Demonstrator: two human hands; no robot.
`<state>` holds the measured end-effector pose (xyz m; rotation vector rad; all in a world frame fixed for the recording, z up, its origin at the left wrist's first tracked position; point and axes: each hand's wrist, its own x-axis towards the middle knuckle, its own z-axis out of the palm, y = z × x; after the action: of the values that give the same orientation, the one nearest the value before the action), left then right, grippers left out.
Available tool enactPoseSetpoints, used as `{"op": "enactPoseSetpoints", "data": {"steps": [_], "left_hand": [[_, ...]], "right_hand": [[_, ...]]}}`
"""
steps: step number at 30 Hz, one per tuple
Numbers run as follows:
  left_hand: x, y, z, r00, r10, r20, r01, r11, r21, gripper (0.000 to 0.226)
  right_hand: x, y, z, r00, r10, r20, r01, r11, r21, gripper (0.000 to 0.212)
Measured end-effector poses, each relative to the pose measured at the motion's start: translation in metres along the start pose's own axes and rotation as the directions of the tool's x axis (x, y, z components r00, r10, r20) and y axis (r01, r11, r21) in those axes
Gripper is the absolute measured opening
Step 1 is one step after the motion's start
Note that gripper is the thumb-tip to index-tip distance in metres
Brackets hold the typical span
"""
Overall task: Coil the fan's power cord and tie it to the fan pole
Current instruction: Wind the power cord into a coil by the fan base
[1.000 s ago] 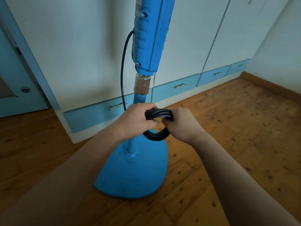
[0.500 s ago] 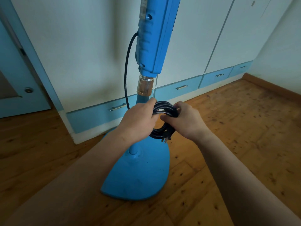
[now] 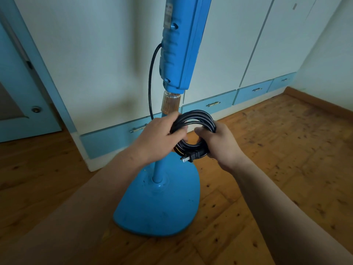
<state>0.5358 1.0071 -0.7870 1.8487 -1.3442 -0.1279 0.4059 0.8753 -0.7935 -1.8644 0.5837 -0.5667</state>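
On wood floor (image 3: 267, 150), coil (image 3: 193, 119) done, gripped by L hand (image 3: 158, 138) & R hand (image 3: 219, 144); next we tie it to pole (image 3: 158, 169).

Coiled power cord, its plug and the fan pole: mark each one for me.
coiled power cord (image 3: 198, 115), head view, top arc of the black loops.
plug (image 3: 193, 157), head view, black body behind the prongs.
fan pole (image 3: 158, 172), head view, bare blue tube above the base.
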Motion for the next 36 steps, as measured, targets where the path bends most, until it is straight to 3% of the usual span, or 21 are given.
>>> {"op": "enactPoseSetpoints", "data": {"steps": [2, 4, 6, 9, 12, 14, 18, 21, 27, 29, 32, 36], "left_hand": [[-0.001, 0.004, 0.004, 0.992, 0.011, -0.122, -0.009, 1.0, 0.021, 0.024], [0.0, 0.006, 0.002, 0.993, 0.029, -0.115, -0.023, 0.998, 0.052, 0.022], [0.001, 0.005, -0.003, 0.999, 0.042, -0.012, -0.04, 0.988, 0.146, 0.017], [0.002, 0.005, -0.006, 0.99, 0.043, 0.137, -0.094, 0.915, 0.392, 0.016], [0.001, 0.01, -0.003, 0.971, 0.04, 0.236, -0.161, 0.839, 0.519, 0.015], [0.002, 0.013, -0.003, 0.96, 0.032, 0.279, -0.17, 0.857, 0.487, 0.015], [0.004, 0.013, -0.024, 0.962, 0.018, 0.271, -0.045, 0.995, 0.092, 0.016], [0.003, 0.011, -0.034, 0.966, -0.006, 0.259, 0.038, 0.992, -0.117, 0.051], [0.001, 0.01, -0.03, 0.996, 0.032, 0.079, -0.031, 0.999, -0.015, 0.094], [0.0, 0.015, -0.026, 0.997, 0.071, -0.013, -0.071, 0.997, -0.008, 0.086], [0.005, 0.025, -0.017, 0.989, 0.035, -0.142, -0.048, 0.995, -0.092, 0.053], [0.006, 0.031, -0.012, 0.918, -0.003, -0.396, -0.049, 0.992, -0.12, 0.018]], "right_hand": [[-0.001, -0.003, 0.005, 0.997, 0.033, 0.063, -0.042, 0.988, 0.147, 0.025], [-0.002, -0.003, 0.002, 0.989, 0.035, 0.146, -0.056, 0.988, 0.143, 0.024], [-0.001, -0.004, -0.005, 0.977, 0.047, 0.207, -0.051, 0.999, 0.016, 0.033], [-0.003, -0.011, -0.011, 0.984, 0.042, 0.174, 0.001, 0.97, -0.244, 0.03], [-0.004, -0.018, -0.006, 0.974, -0.105, 0.201, 0.202, 0.803, -0.561, 0.017], [-0.004, -0.019, -0.003, 0.965, -0.146, 0.219, 0.257, 0.7, -0.666, 0.012], [-0.005, -0.013, -0.008, 0.973, -0.177, 0.145, 0.227, 0.833, -0.505, 0.018], [-0.003, -0.009, -0.012, 0.991, -0.135, 0.007, 0.127, 0.912, -0.391, 0.019], [0.004, -0.012, -0.004, 0.965, -0.014, -0.263, -0.012, 0.995, -0.099, 0.025], [0.005, -0.018, 0.001, 0.944, 0.028, -0.33, -0.021, 1.0, 0.023, 0.023], [0.004, -0.03, 0.015, 0.926, 0.125, -0.355, -0.032, 0.966, 0.258, 0.02], [-0.004, -0.049, 0.031, 0.968, 0.122, -0.219, -0.025, 0.916, 0.4, 0.021]]}}
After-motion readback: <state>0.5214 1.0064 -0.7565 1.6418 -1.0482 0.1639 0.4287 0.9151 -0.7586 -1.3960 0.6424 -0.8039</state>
